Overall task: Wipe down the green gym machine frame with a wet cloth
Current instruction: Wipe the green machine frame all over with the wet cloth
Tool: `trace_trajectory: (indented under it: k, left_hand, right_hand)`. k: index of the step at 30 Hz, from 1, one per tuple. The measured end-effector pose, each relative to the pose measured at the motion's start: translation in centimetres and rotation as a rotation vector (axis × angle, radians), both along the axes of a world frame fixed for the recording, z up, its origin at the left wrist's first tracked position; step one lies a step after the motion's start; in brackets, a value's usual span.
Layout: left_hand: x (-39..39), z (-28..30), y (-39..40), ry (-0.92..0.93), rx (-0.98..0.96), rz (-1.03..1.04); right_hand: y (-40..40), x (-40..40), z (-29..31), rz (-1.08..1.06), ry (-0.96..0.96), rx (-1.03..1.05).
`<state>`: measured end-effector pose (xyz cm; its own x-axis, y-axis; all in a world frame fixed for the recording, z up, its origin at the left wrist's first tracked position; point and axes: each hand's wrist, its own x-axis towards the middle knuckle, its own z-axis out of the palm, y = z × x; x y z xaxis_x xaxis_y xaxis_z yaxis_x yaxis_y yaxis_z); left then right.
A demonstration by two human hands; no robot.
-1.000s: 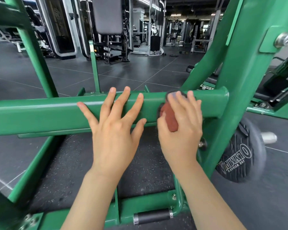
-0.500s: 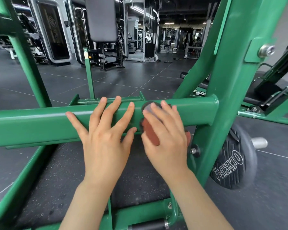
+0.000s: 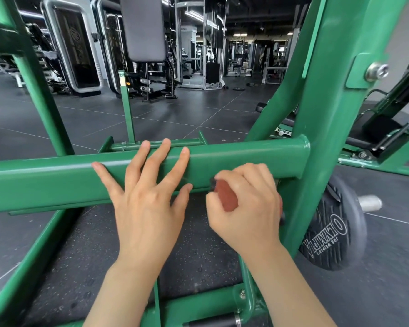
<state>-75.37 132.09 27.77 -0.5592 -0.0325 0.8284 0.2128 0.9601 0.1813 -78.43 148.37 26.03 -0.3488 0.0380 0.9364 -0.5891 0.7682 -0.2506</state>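
Observation:
A green horizontal bar (image 3: 45, 182) of the gym machine frame crosses the view at mid height and meets a slanted green upright (image 3: 328, 114) on the right. My left hand (image 3: 149, 199) lies flat on the bar's front face with fingers spread. My right hand (image 3: 248, 208) has its fingers curled round a reddish-brown cloth (image 3: 226, 195) with a dark edge, held against the bar's lower edge just left of the upright. Most of the cloth is hidden inside the hand.
A black weight plate (image 3: 333, 232) hangs on a peg right of the upright. Lower green frame rails (image 3: 198, 305) run near the dark rubber floor. Other gym machines and a grey padded backrest (image 3: 143, 27) stand behind.
My right hand went from flat fingers on the bar's front to a curled grip on the cloth, lower down at the bar's bottom edge. My left hand stayed flat on the bar.

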Motion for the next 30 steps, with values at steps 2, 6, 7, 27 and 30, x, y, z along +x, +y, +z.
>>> trace_trajectory:
  k: [2,6,7,27,30]
  left_hand:
    - [-0.1,-0.1,0.0,0.006,-0.001,0.002]
    - [-0.1,0.0,0.2,0.013,0.013,0.007]
    - [-0.1,0.0,0.2,0.011,0.013,0.008]
    - [0.0,0.1,0.1,-0.006,-0.012,-0.003]
    - [0.1,0.0,0.0,-0.009,-0.02,-0.008]
  right_hand:
    - [0.6,0.0,-0.1,-0.051,-0.027,0.005]
    - [2.1,-1.7,1.3,-0.151,0.017,-0.187]
    - [2.0,-2.0,1.6,-0.144,0.027,-0.218]
    - [1.3,-3.1,0.3,0.048,0.243,0.011]
    - [3.0,-3.4,0.4,0.039,0.251,0.018]
